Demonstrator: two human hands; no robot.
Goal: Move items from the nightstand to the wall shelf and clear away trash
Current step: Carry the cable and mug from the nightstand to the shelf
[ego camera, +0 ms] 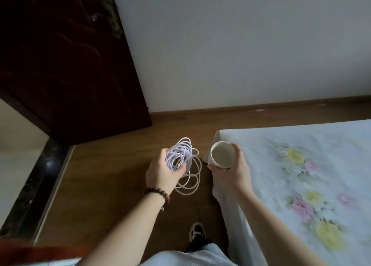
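My left hand (163, 172) grips a coil of white cable (179, 155); several loops hang loose below it over the wooden floor. My right hand (230, 170) holds a white paper cup (221, 155), tilted with its open mouth toward me, and it looks empty inside. Both hands are held out in front of me at waist height, the cup just over the corner of the bed. A beaded bracelet sits on my left wrist. Neither the nightstand nor the wall shelf is in view.
A bed with a floral sheet (301, 175) fills the right side. An open dark wooden door (66, 64) stands at the left, with a dark threshold (40, 175) below it. A plain wall (241, 44) lies ahead, wooden floor (104, 185) between. My shoe (196, 230) shows below.
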